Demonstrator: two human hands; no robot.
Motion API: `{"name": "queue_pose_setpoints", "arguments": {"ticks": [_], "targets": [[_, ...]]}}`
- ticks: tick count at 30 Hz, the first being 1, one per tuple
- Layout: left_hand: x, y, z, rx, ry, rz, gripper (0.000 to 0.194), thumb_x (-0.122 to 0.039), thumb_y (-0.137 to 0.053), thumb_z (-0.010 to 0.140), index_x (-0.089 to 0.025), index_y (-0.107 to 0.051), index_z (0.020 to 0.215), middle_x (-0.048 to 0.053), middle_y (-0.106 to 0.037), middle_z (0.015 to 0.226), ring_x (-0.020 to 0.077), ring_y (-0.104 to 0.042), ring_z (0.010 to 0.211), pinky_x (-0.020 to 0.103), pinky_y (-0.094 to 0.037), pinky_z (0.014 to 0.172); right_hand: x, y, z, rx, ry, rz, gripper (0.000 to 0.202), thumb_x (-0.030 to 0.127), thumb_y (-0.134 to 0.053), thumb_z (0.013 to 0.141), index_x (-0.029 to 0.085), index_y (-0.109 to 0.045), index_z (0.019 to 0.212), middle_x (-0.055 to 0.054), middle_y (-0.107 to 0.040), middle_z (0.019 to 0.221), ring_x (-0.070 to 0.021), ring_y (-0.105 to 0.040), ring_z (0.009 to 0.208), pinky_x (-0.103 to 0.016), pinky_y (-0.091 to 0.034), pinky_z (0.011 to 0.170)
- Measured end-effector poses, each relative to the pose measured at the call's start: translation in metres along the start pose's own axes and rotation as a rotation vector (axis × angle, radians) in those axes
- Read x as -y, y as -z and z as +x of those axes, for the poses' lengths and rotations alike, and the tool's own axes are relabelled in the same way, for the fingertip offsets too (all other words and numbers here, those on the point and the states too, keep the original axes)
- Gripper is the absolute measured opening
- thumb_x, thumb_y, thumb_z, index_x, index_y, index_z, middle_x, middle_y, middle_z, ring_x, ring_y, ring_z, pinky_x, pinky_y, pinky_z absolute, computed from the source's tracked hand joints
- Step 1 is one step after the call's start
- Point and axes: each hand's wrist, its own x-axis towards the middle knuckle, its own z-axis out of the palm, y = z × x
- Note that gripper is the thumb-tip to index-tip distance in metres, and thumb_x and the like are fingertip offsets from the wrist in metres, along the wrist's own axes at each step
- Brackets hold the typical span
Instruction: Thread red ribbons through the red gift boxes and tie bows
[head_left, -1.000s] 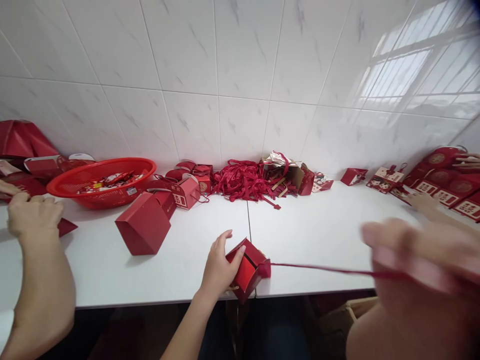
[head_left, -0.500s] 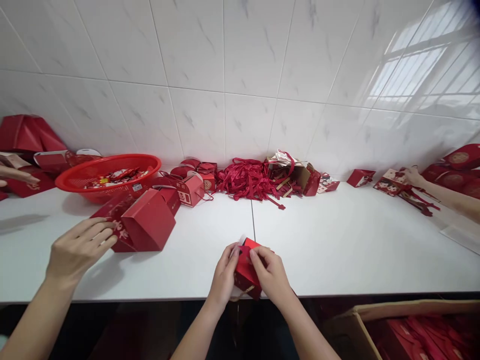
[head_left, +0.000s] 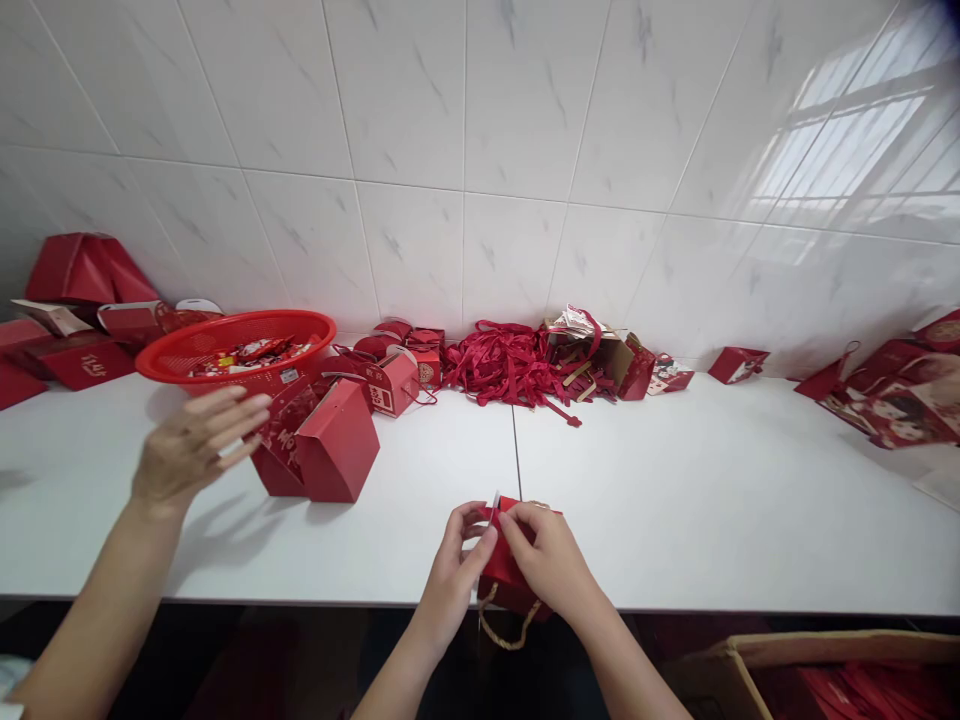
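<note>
A small red box (head_left: 512,583) with a twisted tan cord handle is held near the front edge of the white table. My left hand (head_left: 455,560) has its fingers bent round the box's left upper side, by a pale flap edge. My right hand (head_left: 549,556) pinches the upper part of the box from the right. Both hands are closed on it, and the fingers hide much of its top. The cord loop hangs below, over the table edge.
Another person's hand (head_left: 196,445) hovers left beside red boxes (head_left: 339,440). Behind stands a red basket (head_left: 161,362) of wrapped items. Red ribbons (head_left: 499,362) and small boxes lie along the wall. More boxes (head_left: 904,410) are at right; a carton (head_left: 739,665) sits below the table's edge.
The view has shifted slightly left. The box in my hands has turned, showing its cord loop. The other person's hand has lifted off the boxes, and the far right hand has left view.
</note>
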Motion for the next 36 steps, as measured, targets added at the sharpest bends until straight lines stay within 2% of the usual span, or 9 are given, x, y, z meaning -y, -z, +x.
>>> {"name": "queue_pose_setpoints", "arguments": {"ticks": [4, 9, 13, 17, 20, 23, 26, 32, 36], "targets": [[-0.001, 0.007, 0.01, 0.045, -0.085, 0.161, 0.032, -0.05, -0.038, 0.09, -0.02, -0.049, 0.085, 0.001, -0.05, 0.084, 0.0148, -0.047, 0.077, 0.027, -0.04, 0.072, 0.0, 0.001, -0.002, 0.026, 0.024, -0.049, 0.032, 0.037, -0.043, 0.088, 0.019, -0.06, 0.067, -0.001, -0.065, 0.066, -0.0155, -0.057, 0.064, -0.026, -0.041, 0.064], [-0.003, 0.005, 0.022, 0.091, -0.281, 0.373, 0.025, -0.039, -0.038, 0.092, -0.02, -0.046, 0.077, 0.0, -0.044, 0.079, 0.0144, -0.045, 0.075, 0.026, -0.039, 0.073, 0.001, -0.004, -0.004, 0.01, 0.048, -0.026, 0.029, 0.035, -0.045, 0.086, 0.019, -0.064, 0.071, -0.002, -0.066, 0.067, -0.016, -0.058, 0.064, -0.027, -0.043, 0.063], [0.004, 0.015, 0.03, 0.048, -0.369, 0.639, 0.021, -0.032, -0.04, 0.089, -0.02, -0.05, 0.074, 0.001, -0.05, 0.081, 0.0152, -0.051, 0.078, 0.026, -0.041, 0.073, -0.007, 0.003, -0.006, -0.164, 0.073, 0.3, 0.026, 0.036, -0.056, 0.081, 0.02, -0.061, 0.102, -0.005, -0.066, 0.086, -0.0179, -0.061, 0.078, -0.029, -0.049, 0.067], [0.01, 0.077, 0.027, -0.304, -0.187, 1.101, 0.012, -0.027, -0.053, 0.073, -0.02, -0.055, 0.063, 0.004, -0.055, 0.073, 0.0214, -0.053, 0.077, 0.032, -0.04, 0.072, -0.037, 0.038, -0.018, -0.548, 0.049, 0.613, 0.033, 0.036, -0.065, 0.077, 0.021, -0.058, 0.105, -0.007, -0.063, 0.105, -0.0197, -0.059, 0.101, -0.033, -0.048, 0.086], [0.001, 0.136, 0.009, -0.566, -0.079, 1.114, 0.019, -0.033, -0.047, 0.076, -0.018, -0.057, 0.078, 0.005, -0.053, 0.073, 0.0203, -0.05, 0.063, 0.032, -0.038, 0.063, -0.069, 0.064, -0.037, -0.729, -0.083, 0.625, 0.036, 0.039, -0.068, 0.075, 0.02, -0.059, 0.105, -0.006, -0.063, 0.104, -0.0208, -0.059, 0.1, -0.035, -0.047, 0.085], [-0.014, 0.161, -0.007, -0.769, -0.076, 1.008, 0.026, -0.042, -0.055, 0.072, -0.022, -0.059, 0.088, 0.001, -0.055, 0.075, 0.0177, -0.051, 0.065, 0.028, -0.039, 0.062, -0.095, 0.07, -0.055, -0.741, -0.177, 0.583, 0.042, 0.045, -0.065, 0.075, 0.02, -0.057, 0.109, -0.007, -0.064, 0.099, -0.0226, -0.06, 0.098, -0.036, -0.047, 0.082], [-0.022, 0.141, -0.005, -0.654, -0.156, 0.734, 0.026, -0.044, -0.058, 0.071, -0.022, -0.06, 0.085, 0.001, -0.06, 0.08, 0.0182, -0.055, 0.074, 0.027, -0.041, 0.067, -0.106, 0.056, -0.063, -0.591, -0.239, 0.405, 0.043, 0.051, -0.058, 0.078, 0.018, -0.059, 0.105, -0.01, -0.065, 0.099, -0.0255, -0.059, 0.1, -0.039, -0.046, 0.085], [-0.003, 0.047, 0.032, -0.208, -0.295, 0.369, 0.018, -0.036, -0.062, 0.075, -0.02, -0.055, 0.079, 0.001, -0.055, 0.077, 0.0161, -0.053, 0.074, 0.026, -0.042, 0.071, -0.085, 0.019, -0.047, -0.296, -0.058, 0.074, 0.035, 0.051, -0.042, 0.088, 0.02, -0.059, 0.091, -0.01, -0.062, 0.098, -0.0227, -0.057, 0.093, -0.032, -0.045, 0.077], [0.015, 0.001, 0.037, -0.039, -0.115, 0.156, 0.025, -0.04, -0.06, 0.077, -0.022, -0.042, 0.077, -0.004, -0.045, 0.07, 0.0118, -0.046, 0.062, 0.023, -0.04, 0.061, -0.075, -0.002, -0.026, -0.197, -0.085, 0.133, 0.039, 0.053, -0.033, 0.09, 0.02, -0.05, 0.08, -0.002, -0.055, 0.072, -0.0153, -0.049, 0.064, -0.026, -0.041, 0.059]]}}
